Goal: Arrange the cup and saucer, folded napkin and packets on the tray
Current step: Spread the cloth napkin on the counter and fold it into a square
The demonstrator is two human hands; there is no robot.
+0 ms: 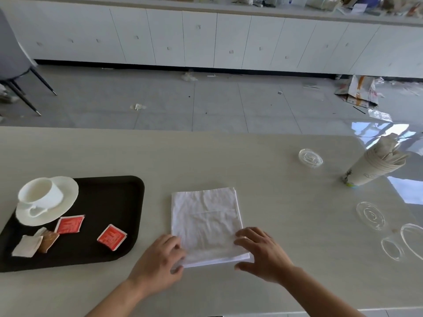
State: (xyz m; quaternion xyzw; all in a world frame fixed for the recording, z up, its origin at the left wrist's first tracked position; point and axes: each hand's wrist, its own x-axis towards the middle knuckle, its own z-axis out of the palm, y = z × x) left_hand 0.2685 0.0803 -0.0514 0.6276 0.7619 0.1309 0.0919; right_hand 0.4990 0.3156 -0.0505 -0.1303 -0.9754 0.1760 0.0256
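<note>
Both hands, left hand (160, 259) and right hand (263, 255), fingers loose on napkin (206, 223) near corners: pinch all layers together, carry to tray (114, 202) at 9 o'clock.

1. Both forearms come in from the bottom edge, bare, angled inward toward each other.
2. Left hand (158, 263) is palm down, fingers loosely curled and pointing up-right, fingertips resting on the near left corner of the napkin (206, 220).
3. Right hand (263, 255) is palm down too, fingers spread a bit and pointing left, lying over the near right corner, thumb tucked at the front edge.
4. Neither hand is closed around anything.
</note>
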